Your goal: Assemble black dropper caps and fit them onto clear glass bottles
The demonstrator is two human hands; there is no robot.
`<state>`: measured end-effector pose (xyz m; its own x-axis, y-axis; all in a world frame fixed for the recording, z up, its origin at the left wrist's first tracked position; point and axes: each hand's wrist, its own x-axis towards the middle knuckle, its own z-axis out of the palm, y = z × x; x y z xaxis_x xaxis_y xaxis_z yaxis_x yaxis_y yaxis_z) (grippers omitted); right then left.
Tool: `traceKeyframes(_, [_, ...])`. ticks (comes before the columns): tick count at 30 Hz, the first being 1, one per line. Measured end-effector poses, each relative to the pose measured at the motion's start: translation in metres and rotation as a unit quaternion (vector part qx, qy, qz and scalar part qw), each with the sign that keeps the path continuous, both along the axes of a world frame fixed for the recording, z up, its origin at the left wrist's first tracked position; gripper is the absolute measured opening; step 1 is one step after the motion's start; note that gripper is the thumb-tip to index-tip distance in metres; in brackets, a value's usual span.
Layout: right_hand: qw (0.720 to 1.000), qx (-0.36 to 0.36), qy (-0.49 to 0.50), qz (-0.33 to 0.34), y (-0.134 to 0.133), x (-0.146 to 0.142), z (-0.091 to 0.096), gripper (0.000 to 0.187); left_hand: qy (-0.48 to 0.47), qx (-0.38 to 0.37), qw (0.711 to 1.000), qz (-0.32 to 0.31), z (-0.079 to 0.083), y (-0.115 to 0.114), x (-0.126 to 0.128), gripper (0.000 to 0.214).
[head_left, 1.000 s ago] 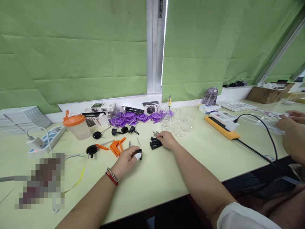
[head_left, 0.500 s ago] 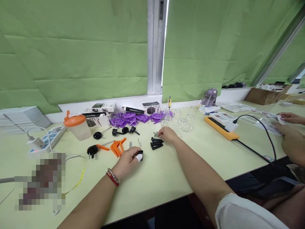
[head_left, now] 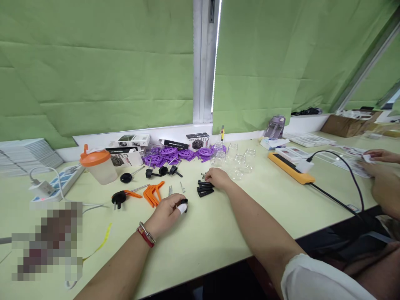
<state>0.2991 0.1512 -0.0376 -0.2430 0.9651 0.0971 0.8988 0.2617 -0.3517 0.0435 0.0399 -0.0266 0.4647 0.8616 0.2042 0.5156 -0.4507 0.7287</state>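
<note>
My left hand (head_left: 168, 212) is closed around a small black plastic part (head_left: 185, 202), a white wrap on its thumb. It is held low over the table. My right hand (head_left: 218, 178) reaches to a little pile of small metal pieces (head_left: 203, 176), its fingertips pinched together there. What sits between those fingers is too small to make out. Just below it lie several black tapered plastic pieces (head_left: 205, 189). Left of these are metal pins (head_left: 170, 191), orange curved levers (head_left: 152, 194) and a black round part (head_left: 119, 197) with an orange lever attached.
Purple plastic rings (head_left: 170, 155) pile up by the wall, with clear plastic cups (head_left: 239, 160) to their right. An orange-lidded shaker (head_left: 104, 171) and a power strip (head_left: 59, 184) stand at left. At right are an orange power strip (head_left: 289, 168) and another person's hands (head_left: 383, 156).
My right hand has shifted slightly left and down at the metal pieces. My left hand keeps its grip on the black part, nearly still.
</note>
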Motion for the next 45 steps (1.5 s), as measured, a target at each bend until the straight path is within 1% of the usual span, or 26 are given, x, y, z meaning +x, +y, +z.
traceKeyframes(12, [1.0, 0.001, 0.006, 0.012, -0.003, -0.001, -0.001, 0.016, -0.006, 0.004, 1.0, 0.002, -0.002, 0.0, 0.001, 0.015])
traceKeyframes(15, [1.0, 0.009, 0.018, 0.011, -0.006, -0.002, 0.003, 0.015, -0.015, 0.001, 1.0, 0.003, -0.003, 0.001, 0.001, 0.015])
traceKeyframes(18, [0.998, 0.032, 0.049, 0.016, -0.019, -0.01, 0.013, 0.015, -0.023, -0.012, 1.0, 0.005, -0.004, 0.001, 0.001, 0.017])
traceKeyframes(19, [0.997, 0.041, 0.068, 0.024, -0.027, -0.015, 0.016, 0.015, -0.024, -0.017, 1.0, 0.006, -0.004, 0.001, 0.0, 0.018])
traceKeyframes(20, [0.989, 0.05, 0.132, 0.053, -0.036, -0.021, 0.02, 0.012, -0.025, -0.023, 0.999, 0.005, -0.004, 0.002, 0.0, 0.018])
traceKeyframes(22, [0.96, 0.042, 0.244, 0.132, -0.056, -0.036, 0.027, 0.01, -0.025, -0.029, 0.999, 0.001, -0.003, 0.001, 0.001, 0.019])
traceKeyframes(23, [0.947, 0.027, 0.272, 0.17, -0.066, -0.043, 0.029, 0.01, -0.026, -0.029, 0.999, -0.001, -0.003, 0.001, 0.001, 0.018])
traceKeyframes(25, [0.93, 0.013, 0.298, 0.214, -0.081, -0.057, 0.033, 0.01, -0.027, -0.026, 0.999, -0.007, -0.002, 0.001, 0.001, 0.017])
traceKeyframes(27, [0.93, 0.001, 0.298, 0.217, -0.089, -0.066, 0.035, 0.013, -0.032, -0.02, 0.999, -0.011, -0.001, 0.001, 0.001, 0.016])
traceKeyframes(31, [0.931, -0.018, 0.292, 0.219, -0.088, -0.07, 0.034, 0.015, -0.043, -0.025, 0.999, -0.011, -0.002, 0.0, 0.001, 0.016])
traceKeyframes(35, [0.929, -0.014, 0.29, 0.229, -0.085, -0.066, 0.031, 0.014, -0.044, -0.035, 0.998, -0.006, -0.003, 0.0, 0.001, 0.017])
traceKeyframes(41, [0.93, -0.017, 0.288, 0.229, -0.087, -0.067, 0.032, 0.015, -0.042, -0.032, 0.999, -0.013, -0.005, 0.002, 0.0, 0.018])
traceKeyframes(43, [0.928, -0.017, 0.288, 0.237, -0.084, -0.066, 0.03, 0.014, -0.041, -0.03, 0.999, -0.016, -0.004, 0.002, 0.0, 0.017])
traceKeyframes(45, [0.928, -0.004, 0.289, 0.237, -0.076, -0.061, 0.026, 0.013, -0.036, -0.028, 0.999, -0.014, -0.004, 0.002, 0.0, 0.015])
